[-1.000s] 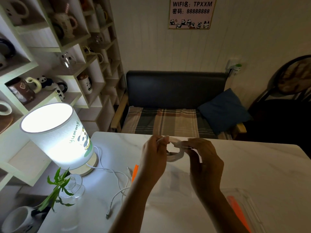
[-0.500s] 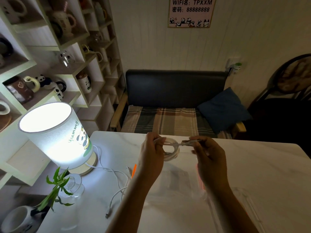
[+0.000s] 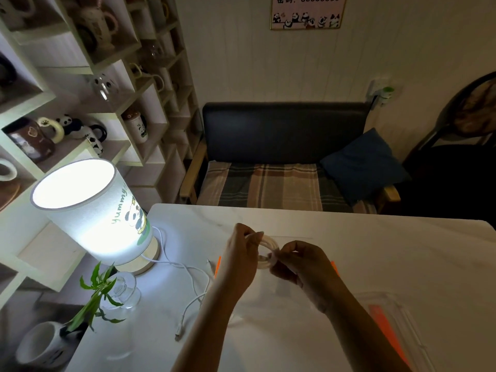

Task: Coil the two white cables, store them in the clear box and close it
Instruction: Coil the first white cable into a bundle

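Now my right hand [image 3: 298, 260] has drawn in from its stretched-out pull to pinch the loose tail against the small white coiled cable [image 3: 267, 251], which my left hand [image 3: 241, 253] grips above the white marble table [image 3: 389, 251], so this first coil looks nearly bound.

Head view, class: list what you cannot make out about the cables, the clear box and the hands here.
- Coiled cable: its ends are hidden by the left hand and right hand that grip it.
- Loose cable: its far end disappears behind the left forearm.
- Clear box: cut off by the bottom edge and partly covered by the right forearm; open or closed cannot be told.
- Wall sign: top cut off by the frame.
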